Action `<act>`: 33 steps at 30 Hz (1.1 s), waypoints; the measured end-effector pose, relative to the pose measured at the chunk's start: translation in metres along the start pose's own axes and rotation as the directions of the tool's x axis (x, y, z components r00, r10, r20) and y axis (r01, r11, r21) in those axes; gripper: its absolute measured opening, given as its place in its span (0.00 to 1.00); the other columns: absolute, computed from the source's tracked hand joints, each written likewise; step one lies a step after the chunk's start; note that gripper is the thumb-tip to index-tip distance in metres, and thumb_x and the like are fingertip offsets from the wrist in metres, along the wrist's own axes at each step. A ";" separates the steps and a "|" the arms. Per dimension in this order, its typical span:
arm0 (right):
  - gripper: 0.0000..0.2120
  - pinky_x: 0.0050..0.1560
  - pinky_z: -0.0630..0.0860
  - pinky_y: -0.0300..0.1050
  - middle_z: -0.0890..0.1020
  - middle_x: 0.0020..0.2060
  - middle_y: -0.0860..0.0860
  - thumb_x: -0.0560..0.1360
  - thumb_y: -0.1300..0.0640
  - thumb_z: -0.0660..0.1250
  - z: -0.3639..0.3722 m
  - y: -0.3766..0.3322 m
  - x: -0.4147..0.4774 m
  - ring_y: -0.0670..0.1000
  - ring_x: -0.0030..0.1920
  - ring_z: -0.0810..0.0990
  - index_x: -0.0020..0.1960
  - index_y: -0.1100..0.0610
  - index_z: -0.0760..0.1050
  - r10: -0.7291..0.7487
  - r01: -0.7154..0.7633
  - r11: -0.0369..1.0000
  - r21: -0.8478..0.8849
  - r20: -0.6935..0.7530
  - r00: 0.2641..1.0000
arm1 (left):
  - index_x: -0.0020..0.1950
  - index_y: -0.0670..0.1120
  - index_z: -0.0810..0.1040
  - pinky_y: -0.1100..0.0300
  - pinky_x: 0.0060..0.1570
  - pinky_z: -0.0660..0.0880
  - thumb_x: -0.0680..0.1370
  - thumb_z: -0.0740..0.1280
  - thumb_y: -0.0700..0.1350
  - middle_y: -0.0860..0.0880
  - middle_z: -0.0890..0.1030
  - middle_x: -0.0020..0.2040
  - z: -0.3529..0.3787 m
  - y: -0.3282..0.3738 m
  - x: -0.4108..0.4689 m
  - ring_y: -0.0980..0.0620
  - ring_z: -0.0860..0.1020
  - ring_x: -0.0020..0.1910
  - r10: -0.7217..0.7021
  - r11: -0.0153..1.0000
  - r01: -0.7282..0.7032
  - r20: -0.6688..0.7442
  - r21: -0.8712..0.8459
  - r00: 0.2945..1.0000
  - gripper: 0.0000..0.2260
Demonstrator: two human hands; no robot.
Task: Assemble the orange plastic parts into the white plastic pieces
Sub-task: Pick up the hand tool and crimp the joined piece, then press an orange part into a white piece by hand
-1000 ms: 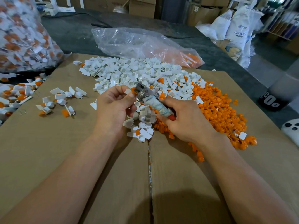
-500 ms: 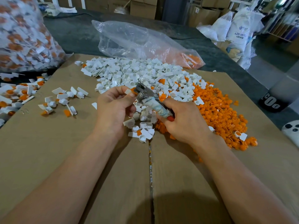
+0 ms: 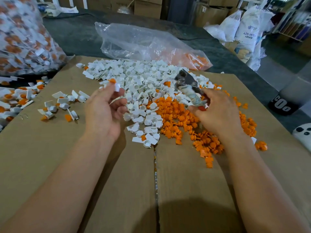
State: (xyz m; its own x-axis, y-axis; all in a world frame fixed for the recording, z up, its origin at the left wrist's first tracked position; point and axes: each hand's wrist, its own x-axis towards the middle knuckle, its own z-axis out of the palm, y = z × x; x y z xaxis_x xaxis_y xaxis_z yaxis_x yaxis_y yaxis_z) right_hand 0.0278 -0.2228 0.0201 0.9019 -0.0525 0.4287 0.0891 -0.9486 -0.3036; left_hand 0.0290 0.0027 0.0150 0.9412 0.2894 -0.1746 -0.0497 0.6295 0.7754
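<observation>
Above the cardboard (image 3: 50,165), left hand (image 3: 104,113) fingers (image 3: 110,89) pinch a white piece (image 3: 117,87); right hand (image 3: 218,113) fingers grip a taped tool (image 3: 186,83).

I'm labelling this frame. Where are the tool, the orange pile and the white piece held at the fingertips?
tool (image 3: 185,79): head view, its metal head.
orange pile (image 3: 176,115): head view, middle of the heap.
held white piece (image 3: 117,87): head view, its white tab.

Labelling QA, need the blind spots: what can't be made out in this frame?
Head view:
White piece in left grip: motion blur; orange part's seating unclear.
Tool in right grip: blurred, handle mostly enclosed; type unclear.
White object with dark dots: cut by right edge.
</observation>
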 end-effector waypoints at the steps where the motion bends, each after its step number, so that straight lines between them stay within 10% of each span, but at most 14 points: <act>1: 0.22 0.42 0.61 0.41 0.77 0.49 0.51 0.69 0.46 0.70 -0.001 0.005 0.002 0.50 0.48 0.72 0.59 0.54 0.74 0.043 -0.043 0.999 -0.012 0.010 0.999 | 0.43 0.44 0.72 0.67 0.21 0.68 0.78 0.63 0.43 0.51 0.79 0.28 -0.001 0.001 0.002 0.58 0.73 0.22 -0.029 0.999 0.028 -0.029 -0.037 0.999 0.05; 19: 0.35 0.56 0.69 0.50 0.74 0.62 0.55 0.66 0.41 0.72 0.000 0.029 0.009 0.57 0.62 0.71 0.67 0.56 0.68 0.245 -0.216 0.963 -0.163 0.185 0.952 | 0.38 0.47 0.69 0.69 0.22 0.62 0.80 0.54 0.48 0.52 0.75 0.23 -0.024 0.013 0.019 0.57 0.68 0.19 -0.123 0.924 0.011 -0.269 -0.382 0.955 0.13; 24: 0.36 0.56 0.68 0.49 0.74 0.63 0.55 0.65 0.40 0.72 0.001 0.031 0.010 0.57 0.62 0.71 0.67 0.56 0.68 0.235 -0.196 0.963 -0.186 0.216 0.948 | 0.39 0.48 0.74 0.69 0.21 0.66 0.77 0.62 0.43 0.55 0.77 0.25 -0.012 0.006 0.013 0.59 0.72 0.22 0.064 0.985 -0.034 -0.178 0.169 0.982 0.07; 28: 0.36 0.55 0.68 0.49 0.74 0.62 0.56 0.66 0.40 0.71 0.001 0.033 0.009 0.57 0.62 0.71 0.67 0.58 0.68 0.240 -0.199 0.964 -0.179 0.254 0.937 | 0.42 0.52 0.78 0.66 0.38 0.71 0.75 0.67 0.40 0.57 0.78 0.38 -0.007 -0.017 0.004 0.60 0.75 0.37 0.338 0.503 -0.410 0.264 0.761 0.904 0.06; 33: 0.36 0.57 0.67 0.50 0.74 0.63 0.56 0.66 0.41 0.71 0.001 0.035 0.009 0.57 0.63 0.70 0.67 0.58 0.68 0.243 -0.218 0.969 -0.119 0.280 0.929 | 0.61 0.48 0.76 0.68 0.48 0.59 0.77 0.64 0.42 0.48 0.73 0.59 -0.006 -0.030 0.007 0.51 0.71 0.58 0.195 0.052 -0.552 0.533 0.832 0.823 0.13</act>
State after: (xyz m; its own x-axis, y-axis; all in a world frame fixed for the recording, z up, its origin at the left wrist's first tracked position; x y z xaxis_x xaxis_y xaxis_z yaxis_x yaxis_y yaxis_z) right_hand 0.0400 -0.2563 0.0124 0.9776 -0.1920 0.0862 -0.1603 -0.9446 -0.2864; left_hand 0.0352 -0.0098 -0.0137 0.9433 -0.0237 0.3311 -0.2435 -0.7272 0.6418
